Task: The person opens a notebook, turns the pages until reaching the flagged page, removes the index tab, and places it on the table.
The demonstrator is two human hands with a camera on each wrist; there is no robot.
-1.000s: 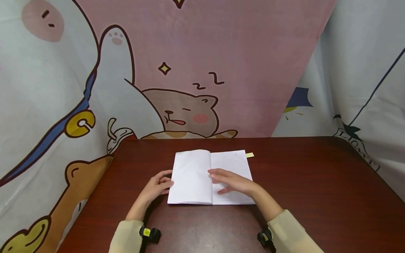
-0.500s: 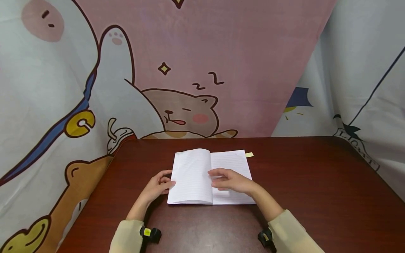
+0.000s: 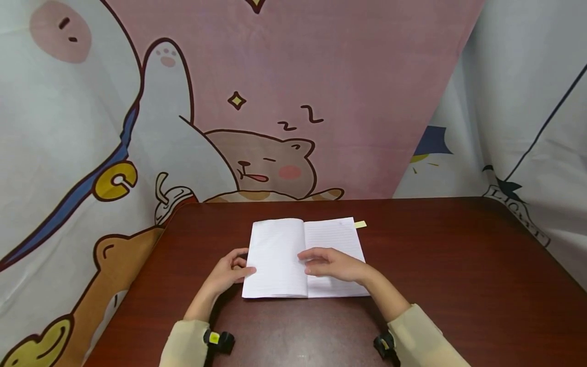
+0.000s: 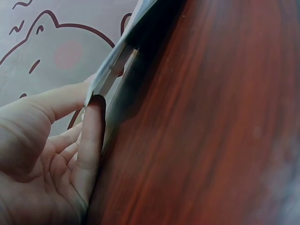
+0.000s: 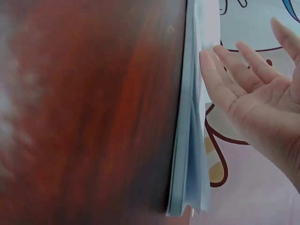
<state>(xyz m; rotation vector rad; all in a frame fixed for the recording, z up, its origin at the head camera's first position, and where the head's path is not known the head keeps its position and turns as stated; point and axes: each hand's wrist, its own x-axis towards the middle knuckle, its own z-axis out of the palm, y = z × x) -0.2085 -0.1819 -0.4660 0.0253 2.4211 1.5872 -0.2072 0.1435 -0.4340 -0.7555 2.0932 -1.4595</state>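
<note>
An open notebook (image 3: 275, 244) with lined white pages lies on the brown table, a pale yellow tab (image 3: 361, 224) sticking out at its upper right. At its left edge my left hand (image 3: 223, 274) pinches the paper, thumb on top. The left wrist view shows a finger of the left hand (image 4: 40, 145) underneath that edge. Over the right page, close to the centre fold, is my right hand (image 3: 338, 266) with relaxed fingers. In the right wrist view the right hand (image 5: 262, 101) has a fingertip at or near the page; contact is unclear.
The dark reddish-brown table (image 3: 458, 275) extends on both sides of the notebook. Behind it hangs a cloth (image 3: 357, 102) printed with cartoon animals. A black wrist camera (image 3: 224, 342) sits under the left wrist, another camera (image 3: 384, 345) under the right.
The left thumb has slid slightly inward onto the left page. The left pages bulged up half a second ago and now lie flatter. The right hand's fingers have drawn closer together.
</note>
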